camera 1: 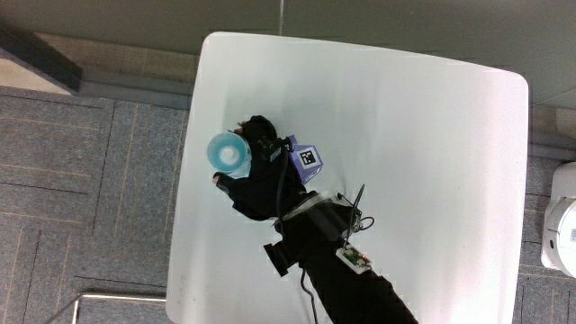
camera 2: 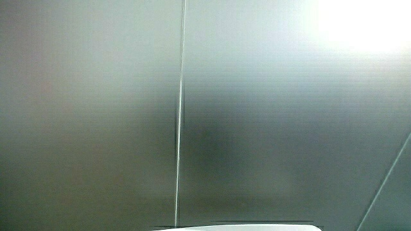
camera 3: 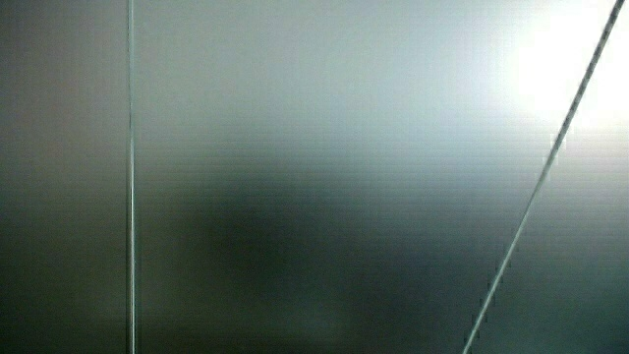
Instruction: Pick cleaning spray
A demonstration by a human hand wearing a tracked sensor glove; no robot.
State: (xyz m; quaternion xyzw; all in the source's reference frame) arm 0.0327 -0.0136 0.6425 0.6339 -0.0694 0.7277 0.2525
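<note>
The hand [camera 1: 261,175] had its fingers closed around the cleaning spray [camera 1: 229,153] near the table [camera 1: 432,162] edge; lifting seemed next.

i see a white table [camera 1: 405,162] with rounded corners, standing on grey carpet tiles [camera 1: 81,198]. on it, close to one table edge, stands the cleaning spray [camera 1: 229,153], seen from above as a pale blue round top; i can't tell if it touches the tabletop. both side views give me only a pale wall, so i go by the main view.
</note>
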